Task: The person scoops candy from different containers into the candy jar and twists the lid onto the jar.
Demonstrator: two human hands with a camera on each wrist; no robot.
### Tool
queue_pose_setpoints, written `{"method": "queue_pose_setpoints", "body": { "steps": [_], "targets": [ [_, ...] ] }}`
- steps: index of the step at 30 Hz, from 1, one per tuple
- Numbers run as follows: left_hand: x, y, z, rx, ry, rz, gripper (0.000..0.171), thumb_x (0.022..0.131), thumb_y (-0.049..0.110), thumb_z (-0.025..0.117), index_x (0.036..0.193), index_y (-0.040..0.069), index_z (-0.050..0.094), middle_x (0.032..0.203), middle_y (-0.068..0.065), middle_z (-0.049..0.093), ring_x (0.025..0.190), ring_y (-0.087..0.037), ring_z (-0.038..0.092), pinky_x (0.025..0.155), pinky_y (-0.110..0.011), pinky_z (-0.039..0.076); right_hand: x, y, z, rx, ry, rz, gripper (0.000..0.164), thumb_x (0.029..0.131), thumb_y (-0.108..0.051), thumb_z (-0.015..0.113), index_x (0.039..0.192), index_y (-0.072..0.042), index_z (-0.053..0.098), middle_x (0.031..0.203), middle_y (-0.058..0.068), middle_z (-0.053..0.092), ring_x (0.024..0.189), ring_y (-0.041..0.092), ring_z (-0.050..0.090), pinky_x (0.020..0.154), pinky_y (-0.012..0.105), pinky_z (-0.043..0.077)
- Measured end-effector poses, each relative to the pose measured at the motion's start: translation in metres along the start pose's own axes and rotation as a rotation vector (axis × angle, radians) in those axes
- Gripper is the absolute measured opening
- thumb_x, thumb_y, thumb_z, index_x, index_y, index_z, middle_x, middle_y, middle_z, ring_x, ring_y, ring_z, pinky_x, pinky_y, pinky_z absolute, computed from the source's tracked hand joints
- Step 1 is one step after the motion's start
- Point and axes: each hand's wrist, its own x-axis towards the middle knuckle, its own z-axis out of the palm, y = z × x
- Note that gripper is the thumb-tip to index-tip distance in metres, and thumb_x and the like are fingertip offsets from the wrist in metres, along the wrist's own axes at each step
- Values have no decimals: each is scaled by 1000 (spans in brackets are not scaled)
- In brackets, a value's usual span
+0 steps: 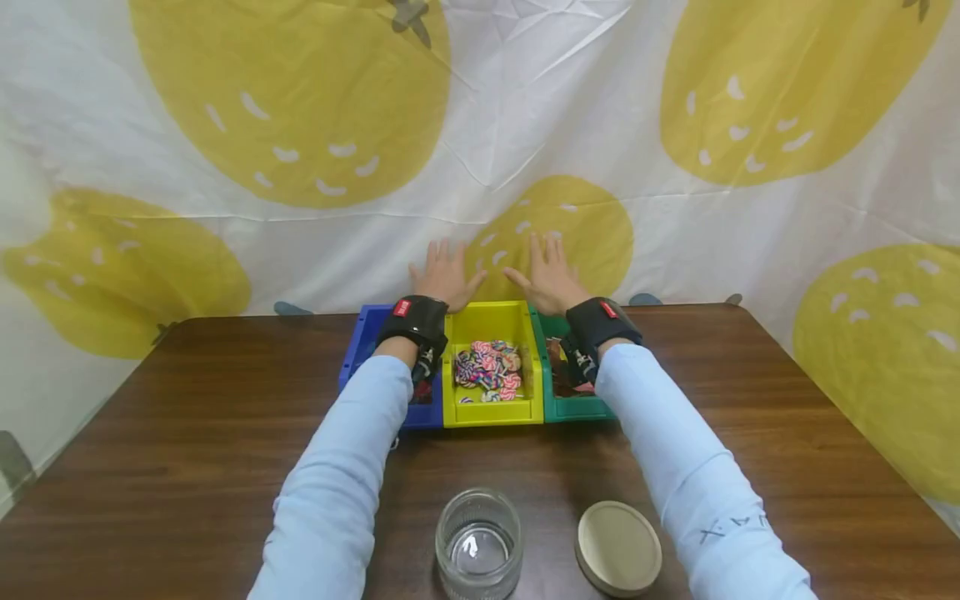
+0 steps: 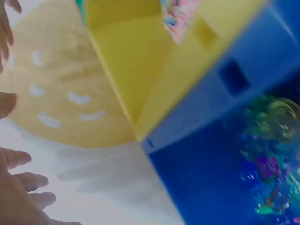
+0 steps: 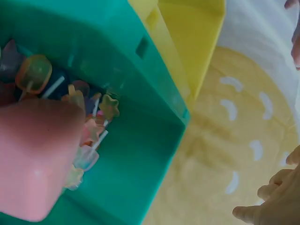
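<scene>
My left hand [image 1: 446,275] is held with fingers spread beyond the back edges of the blue bin [image 1: 372,329] and yellow bin [image 1: 492,414]. The right hand [image 1: 553,277], also spread and holding nothing, reaches past the back of the green bin [image 1: 577,408]. Swirl-patterned lollipop charms [image 1: 487,367] fill part of the yellow bin. In the left wrist view, shiny translucent coloured trinkets [image 2: 276,164] lie in the blue bin. The right wrist view shows small stick-shaped and star charms [image 3: 93,129] in the green bin, partly covered by a smooth pink rounded shape [image 3: 37,159].
An uncovered glass jar [image 1: 478,575] stands near the front of the brown wooden table [image 1: 225,433]. To its right lies a round gold lid [image 1: 618,547]. A white cloth with yellow fruit prints [image 1: 300,100] hangs just behind the table.
</scene>
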Motion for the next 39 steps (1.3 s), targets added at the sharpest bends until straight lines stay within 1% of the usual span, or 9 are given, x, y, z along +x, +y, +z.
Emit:
{"method": "queue_pose_setpoints", "body": {
  "steps": [6,11,15,18,23,25,30,32,39],
  "targets": [
    [-6,7,-9,-55,95,100,59,89,27,50,137,2,28,142,-19,26,132,-31,18,102,-53,24,-9,2,-7,34,44,-94,71,94,-44,34,142,-2,3,146,23,-2,134,34,1,105,56,10],
    [-19,12,-13,-141,147,189,51,87,20,54,129,-4,39,129,-22,42,121,-35,35,99,-47,31,-26,0,-7,68,55,-170,74,93,-42,39,141,1,6,145,26,2,133,36,8,107,50,13],
    [-34,13,-13,-199,137,277,46,86,16,55,124,-7,43,124,-24,47,116,-36,41,99,-42,33,-44,-2,-4,102,17,-201,75,92,-43,40,141,3,5,144,28,4,133,38,11,107,46,16],
    [-45,12,-13,-221,96,314,43,87,17,54,123,-5,45,124,-22,47,117,-35,40,99,-42,33,-57,-3,-3,99,-23,-215,75,92,-44,39,141,2,5,145,26,6,133,37,12,106,48,18],
    [-63,8,-10,-230,23,336,41,89,18,52,123,-3,46,125,-21,46,118,-34,39,99,-44,33,-77,2,2,69,-59,-261,74,92,-44,40,142,-1,6,146,24,7,132,37,15,105,48,23],
    [-70,4,-9,-234,6,333,41,89,19,52,124,-3,45,125,-21,46,118,-34,39,99,-45,33,-85,6,4,64,-71,-273,74,91,-44,41,142,-2,7,146,23,9,129,37,25,103,48,26],
    [-86,-8,-5,-239,18,338,42,89,20,53,122,-4,46,124,-21,47,117,-34,42,98,-44,35,-103,16,8,72,-100,-261,74,91,-46,40,142,-2,10,145,23,11,129,36,25,103,49,26],
    [-91,-14,-4,-234,24,349,41,88,20,54,121,-4,47,124,-21,47,116,-34,42,97,-45,36,-109,21,9,67,-101,-258,73,91,-46,41,141,-1,12,144,24,13,131,37,16,103,50,25],
    [-108,-34,-6,-209,10,329,38,87,17,56,119,-2,51,122,-20,49,115,-33,43,96,-46,37,-126,37,13,13,-34,-277,68,89,-36,52,137,4,26,138,29,25,126,41,26,99,53,29]
  ]
}}
